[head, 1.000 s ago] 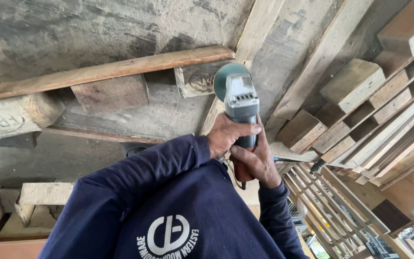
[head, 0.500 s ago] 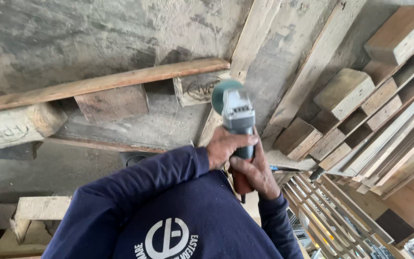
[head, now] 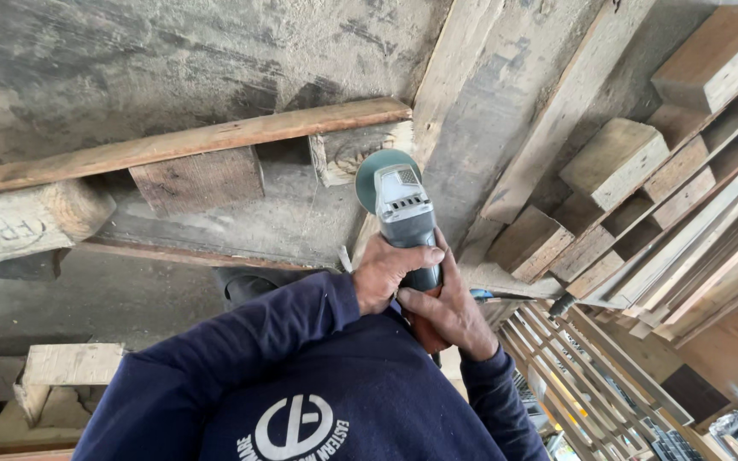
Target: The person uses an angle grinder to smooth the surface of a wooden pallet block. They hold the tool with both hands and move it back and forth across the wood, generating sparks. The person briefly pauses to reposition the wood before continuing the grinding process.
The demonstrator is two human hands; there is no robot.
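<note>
Angle grinder in both our hands, disc at the pallet

Angle grinder [head: 403,213] sits mid-frame, grey body pointing away from us. Our left hand [head: 386,271] is clamped around the body; our right hand [head: 448,312] is wrapped tight on the reddish rear grip just behind it. Green disc guard [head: 371,171] sits right beside the wooden block [head: 356,149] under the pallet's long plank [head: 181,141]. Stacked pallets [head: 668,188] lean on the right.
</note>
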